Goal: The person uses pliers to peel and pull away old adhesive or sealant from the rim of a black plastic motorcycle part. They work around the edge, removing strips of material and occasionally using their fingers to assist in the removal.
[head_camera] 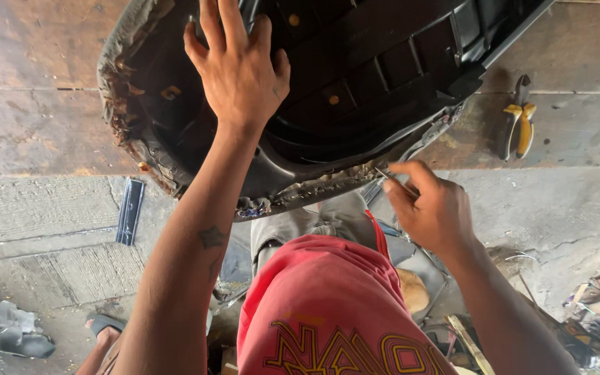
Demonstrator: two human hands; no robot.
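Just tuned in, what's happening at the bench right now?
A person has an upturned black seat base on a wooden bench. The left hand lies flat on its plastic underside, while the right hand pinches a thin metal tool at the ragged cover edge. Yellow-handled pliers lie apart.

Daylight, soft and even — floor pale and slightly washed out, dark moulded seat base [355, 76] underexposed; focus sharp centrally, mild softness at frame corners.

Seat base [355, 76] under left hand [239, 73]: black ribbed plastic, semi-gloss. Cover edge [116, 97]: frayed, rough. Tool [396, 182] in right hand [433, 212]: thin bare metal.
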